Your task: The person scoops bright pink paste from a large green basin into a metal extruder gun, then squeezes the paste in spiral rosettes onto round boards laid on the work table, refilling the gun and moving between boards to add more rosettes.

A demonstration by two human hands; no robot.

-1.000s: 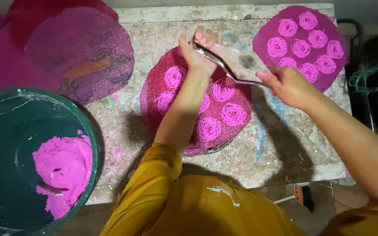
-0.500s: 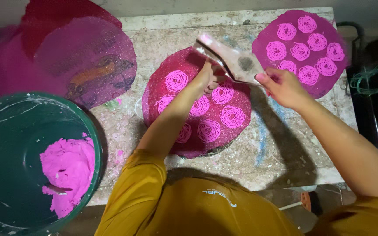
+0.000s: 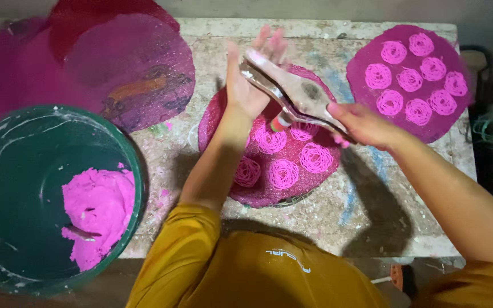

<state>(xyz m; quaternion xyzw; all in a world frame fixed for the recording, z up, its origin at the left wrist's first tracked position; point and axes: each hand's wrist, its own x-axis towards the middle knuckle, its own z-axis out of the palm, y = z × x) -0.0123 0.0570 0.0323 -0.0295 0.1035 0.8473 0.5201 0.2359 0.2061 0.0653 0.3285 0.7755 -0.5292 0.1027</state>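
Up over the middle of the table (image 3: 372, 222), both hands work a long wooden press (image 3: 292, 94): the left hand (image 3: 249, 85) lies flat against its far end, fingers straight and loose, while the right hand (image 3: 363, 124) grips the near handles. Under the press sits a round pink mat (image 3: 258, 194) with noodle coils (image 3: 283, 173). Another filled mat (image 3: 366, 63) lies to the right, and a green bucket (image 3: 7, 171) of pink dough (image 3: 95, 214) stands at left.

A worn stone-topped table (image 3: 372, 211), speckled and smeared with pale blue and pink, carries the woven trays. One magenta round tray (image 3: 223, 114) lies directly beneath the hands, another (image 3: 366, 63) just beyond the right hand, and stacked dark-red trays (image 3: 138, 74) well off past the left hand.
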